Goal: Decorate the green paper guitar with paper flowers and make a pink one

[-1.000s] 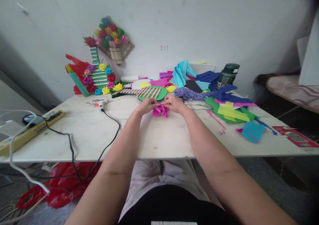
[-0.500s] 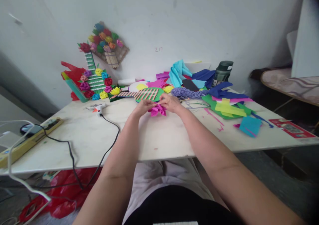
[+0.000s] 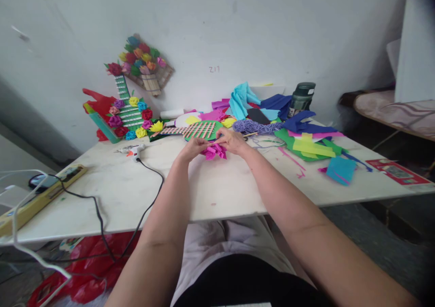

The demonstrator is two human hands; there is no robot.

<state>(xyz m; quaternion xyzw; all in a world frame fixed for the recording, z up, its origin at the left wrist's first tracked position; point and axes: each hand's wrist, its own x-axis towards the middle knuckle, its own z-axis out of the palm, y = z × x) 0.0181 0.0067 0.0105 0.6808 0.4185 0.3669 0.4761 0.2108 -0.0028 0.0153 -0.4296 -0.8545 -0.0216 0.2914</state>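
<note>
While both hands (image 3: 194, 148) (image 3: 231, 141) pinch pink paper (image 3: 215, 152), a wall vase (image 3: 151, 85) holds paper flowers (image 3: 138, 54).

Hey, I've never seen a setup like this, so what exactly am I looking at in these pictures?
There's no machine here, just a person working with two bare hands. The camera is worn on the head, looking forward and down, so the arms reach away from you. The left hand and right hand pinch some pink paper over a table. Just beyond lies a green guitar shape. To the right are purple yarn, coloured sheets and a bottle; to the left, what looks like a glue gun.
</note>
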